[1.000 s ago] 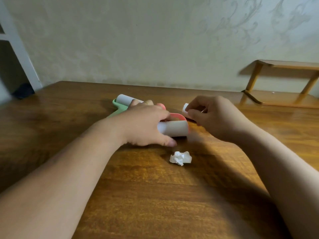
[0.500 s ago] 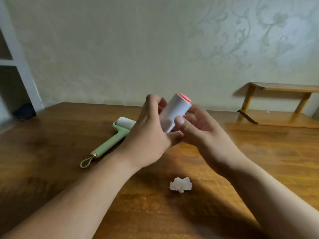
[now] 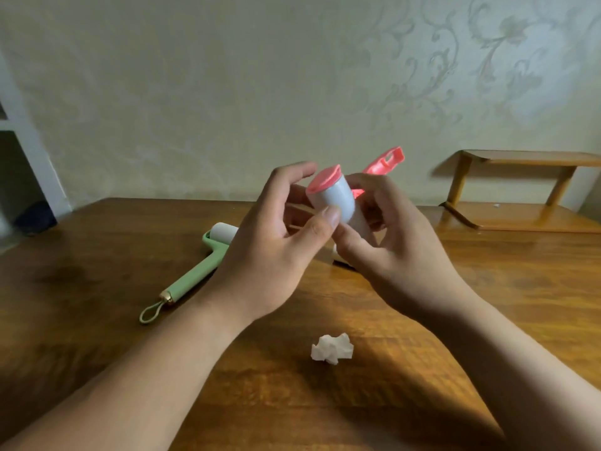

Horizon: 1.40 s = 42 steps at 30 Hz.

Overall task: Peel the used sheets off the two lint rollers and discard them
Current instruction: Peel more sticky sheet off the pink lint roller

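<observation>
Both of my hands hold the pink lint roller (image 3: pixel 333 196) up above the wooden table (image 3: pixel 487 288). Its white roll points toward me with a pink end cap on top, and the pink handle sticks out behind my fingers to the upper right. My left hand (image 3: pixel 276 249) presses its thumb on the roll's front. From the right, my right hand (image 3: pixel 390 249) grips the roll, its thumb at the roll's lower edge. The green lint roller (image 3: pixel 208 255) lies on the table to the left. A crumpled white sheet (image 3: pixel 332 348) lies in front of me.
A low wooden shelf (image 3: pixel 520 190) stands on the table at the back right against the patterned wall. A white frame (image 3: pixel 29 151) with a dark opening is at the far left.
The pink roller has gone from lying on the table to being held up in both hands, and it has turned so its handle now points up and to the right.
</observation>
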### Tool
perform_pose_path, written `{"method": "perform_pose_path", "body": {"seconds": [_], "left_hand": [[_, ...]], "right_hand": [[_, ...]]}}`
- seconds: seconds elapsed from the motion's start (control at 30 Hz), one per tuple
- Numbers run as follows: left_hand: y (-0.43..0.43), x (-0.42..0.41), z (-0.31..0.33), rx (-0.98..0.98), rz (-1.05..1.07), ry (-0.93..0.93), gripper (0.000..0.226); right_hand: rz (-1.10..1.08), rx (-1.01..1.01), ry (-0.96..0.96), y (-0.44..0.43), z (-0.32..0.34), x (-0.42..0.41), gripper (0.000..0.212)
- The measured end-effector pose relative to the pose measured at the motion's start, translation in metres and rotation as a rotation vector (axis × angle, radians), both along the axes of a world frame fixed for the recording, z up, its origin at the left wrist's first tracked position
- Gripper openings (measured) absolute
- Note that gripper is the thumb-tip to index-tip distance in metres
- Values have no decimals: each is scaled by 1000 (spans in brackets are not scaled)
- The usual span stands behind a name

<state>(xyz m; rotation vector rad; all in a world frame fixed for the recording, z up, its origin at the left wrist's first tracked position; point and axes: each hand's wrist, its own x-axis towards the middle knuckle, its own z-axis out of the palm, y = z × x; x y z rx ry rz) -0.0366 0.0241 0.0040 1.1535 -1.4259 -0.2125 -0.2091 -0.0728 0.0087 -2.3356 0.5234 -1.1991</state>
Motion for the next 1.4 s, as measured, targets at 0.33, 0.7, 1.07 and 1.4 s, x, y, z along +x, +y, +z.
{"method": "perform_pose_path", "body": {"seconds": [0.33,0.7,1.07,1.4], "left_hand": [[2,3,6,-40,-76,134,37],[9,17,12,14,-44,-8,17],[8,15,11,28,60,-15,25],[4,14,7,21,68,-58,43]], "right_hand": [[103,109,-95,6,-2,0,36],[96,108,-39,3,-3,-3,40],[108,183,-53,2,-6,1,44],[147,233,-71,1,-7,2,35]]}}
